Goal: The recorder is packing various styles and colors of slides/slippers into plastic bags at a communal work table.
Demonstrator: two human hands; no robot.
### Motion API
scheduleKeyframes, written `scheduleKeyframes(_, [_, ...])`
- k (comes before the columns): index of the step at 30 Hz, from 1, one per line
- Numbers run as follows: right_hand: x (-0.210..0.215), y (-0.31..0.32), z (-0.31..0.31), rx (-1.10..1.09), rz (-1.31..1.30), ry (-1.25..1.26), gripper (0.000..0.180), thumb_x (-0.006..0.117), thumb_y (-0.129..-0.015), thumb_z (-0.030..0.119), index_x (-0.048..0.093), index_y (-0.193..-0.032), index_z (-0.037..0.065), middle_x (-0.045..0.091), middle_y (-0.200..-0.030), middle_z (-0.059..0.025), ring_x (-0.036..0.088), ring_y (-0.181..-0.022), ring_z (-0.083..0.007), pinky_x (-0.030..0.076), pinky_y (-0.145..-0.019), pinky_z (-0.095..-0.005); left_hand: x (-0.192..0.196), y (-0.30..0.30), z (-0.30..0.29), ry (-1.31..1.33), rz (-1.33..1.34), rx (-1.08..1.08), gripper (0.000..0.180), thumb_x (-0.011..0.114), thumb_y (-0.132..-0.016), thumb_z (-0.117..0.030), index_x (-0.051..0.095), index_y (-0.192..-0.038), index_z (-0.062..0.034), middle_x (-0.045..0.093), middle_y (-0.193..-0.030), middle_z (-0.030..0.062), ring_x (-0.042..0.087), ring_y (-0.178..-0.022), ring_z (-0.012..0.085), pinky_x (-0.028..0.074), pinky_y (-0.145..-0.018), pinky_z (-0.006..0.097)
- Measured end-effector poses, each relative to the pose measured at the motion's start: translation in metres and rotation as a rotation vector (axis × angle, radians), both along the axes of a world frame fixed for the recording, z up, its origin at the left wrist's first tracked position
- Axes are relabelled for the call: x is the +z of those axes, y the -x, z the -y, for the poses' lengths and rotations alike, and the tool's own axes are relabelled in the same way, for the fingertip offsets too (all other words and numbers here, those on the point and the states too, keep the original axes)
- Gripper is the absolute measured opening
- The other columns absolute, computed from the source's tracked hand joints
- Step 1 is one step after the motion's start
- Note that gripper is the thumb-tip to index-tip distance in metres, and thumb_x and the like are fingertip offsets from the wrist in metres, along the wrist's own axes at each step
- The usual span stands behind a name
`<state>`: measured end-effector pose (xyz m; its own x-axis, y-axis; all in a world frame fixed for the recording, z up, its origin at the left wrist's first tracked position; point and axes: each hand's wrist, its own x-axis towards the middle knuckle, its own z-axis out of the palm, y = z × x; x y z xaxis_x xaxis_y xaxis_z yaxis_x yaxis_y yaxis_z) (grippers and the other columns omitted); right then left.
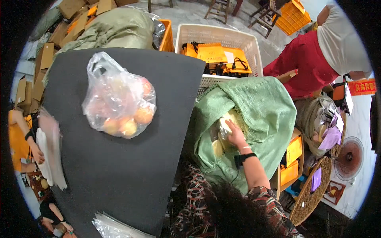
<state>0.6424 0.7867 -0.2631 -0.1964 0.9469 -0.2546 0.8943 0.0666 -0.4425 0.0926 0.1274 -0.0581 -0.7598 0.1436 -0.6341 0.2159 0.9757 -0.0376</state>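
Note:
My right hand (235, 135) reaches down into the mouth of a large green woven sack (264, 109), with a black band on its wrist. Its fingers are closed on a shiny, clear-wrapped packet (224, 126) with something pale in it. More pale yellow pieces (217, 148) lie inside the sack beside it; their kind is unclear. My left hand is out of view. To the left, on the black tabletop (119, 170), sits a knotted-looking clear plastic bag (115, 93) of round red-and-yellow fruit (143, 115).
A white crate (218, 31) of orange pouches stands behind the sack. Clear plastic sleeves (119, 228) lie at the table's near edge, with more sleeves (53, 148) at its left. One person (313, 55) stands far right; others are at left. Right are a woven tray (313, 190) and a fan (349, 158).

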Motion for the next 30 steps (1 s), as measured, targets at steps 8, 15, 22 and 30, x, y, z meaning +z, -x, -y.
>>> scheduleKeyframes(8, [0.247, -0.014, 0.051, -0.19, -0.418, 0.294, 0.065, 0.057, -0.069, 0.0, 0.049, -0.133, 0.009, 0.063, -0.12, -0.015, 0.059, -0.114, -0.0242, 0.044, -0.098, -0.0341, 0.002, 0.006, -0.02, 0.387, 0.124, -0.703, 0.079, 0.068, -0.073, -0.025, 0.035, -0.14, 0.0013, 0.034, -0.146, 0.0203, 0.024, -0.138, 0.0357, 0.013, -0.115, 0.045])
scheduleKeyframes(15, [0.38, 0.005, 0.079, -0.022, -0.824, 0.269, 0.074, 0.063, -0.063, 0.006, 0.045, -0.135, 0.0, 0.057, -0.125, -0.0068, 0.052, -0.115, -0.0169, 0.04, -0.101, -0.032, 0.047, -0.027, -0.057, -0.089, -0.051, -0.33, 0.099, 0.09, -0.043, -0.011, 0.045, -0.131, -0.0032, 0.051, -0.128, 0.0154, 0.046, -0.118, 0.0323, 0.038, -0.104, 0.038])
scheduleKeyframes(22, [0.471, 0.143, 0.14, 0.15, -1.268, 0.229, 0.067, 0.059, -0.066, 0.009, 0.045, -0.13, -0.006, 0.059, -0.118, -0.0127, 0.059, -0.104, -0.0234, 0.049, -0.089, -0.0311, 0.071, -0.027, -0.029, -0.509, -0.075, -0.357, 0.058, 0.079, -0.066, -0.029, 0.059, -0.118, -0.0145, 0.055, -0.126, 0.0153, 0.042, -0.125, 0.0356, 0.031, -0.109, 0.044])
scheduleKeyframes(30, [0.411, 0.341, 0.235, 0.996, -0.984, -0.739, 0.035, 0.071, -0.071, 0.007, 0.045, -0.094, 0.01, 0.049, -0.078, -0.0024, 0.048, -0.068, -0.0181, 0.043, -0.066, -0.0308, 0.058, -0.044, 0.038, -0.935, -0.203, -0.094, 0.047, 0.071, -0.08, -0.021, 0.056, -0.123, -0.009, 0.043, -0.137, 0.0234, 0.039, -0.129, 0.0392, 0.034, -0.108, 0.045])
